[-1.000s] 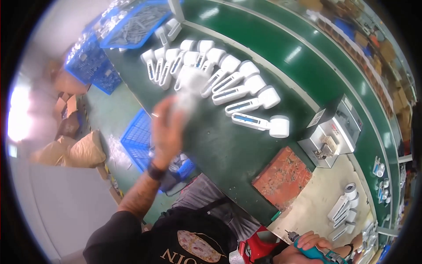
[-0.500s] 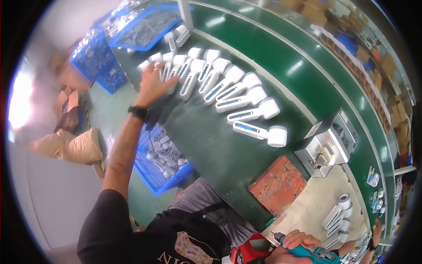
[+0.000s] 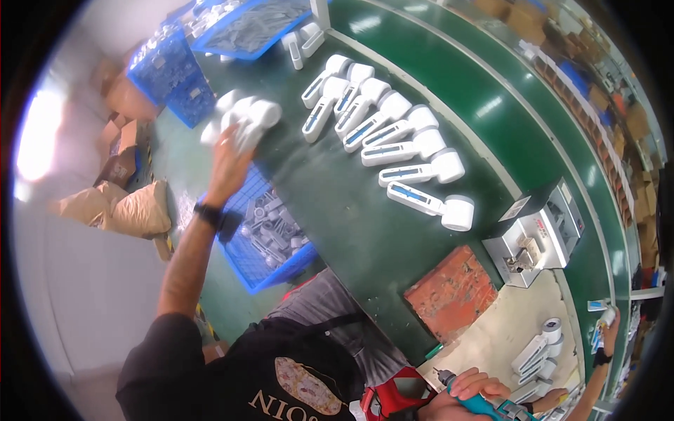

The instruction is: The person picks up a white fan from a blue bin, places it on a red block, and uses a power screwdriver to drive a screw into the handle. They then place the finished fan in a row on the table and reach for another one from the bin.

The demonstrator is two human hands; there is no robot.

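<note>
My left hand [image 3: 228, 165] is raised near the left edge of the green worktop, gripping several white plastic parts [image 3: 264, 114] with round heads and straight handles, slightly blurred. Matching white round-headed parts [image 3: 418, 198] lie on the worktop in a curved row, blue strips showing in their handles. At the lower right my right hand [image 3: 479, 384] is closed around a teal electric screwdriver [image 3: 484, 407], its bit pointing up and left. Part of that hand is cut off by the lower edge.
A blue basket [image 3: 270, 277] of grey parts stands below the worktop's edge; blue crates [image 3: 172, 77] are at far left. A reddish slab [image 3: 451, 293] and a metal-cased device [image 3: 523, 249] lie right. A co-worker's hand [image 3: 609, 335] reaches in at far right.
My left hand has gathered several white parts from the row's left end and lifted them away, down and left. The right hand still holds the screwdriver. A co-worker's hand has reached up at the right.
</note>
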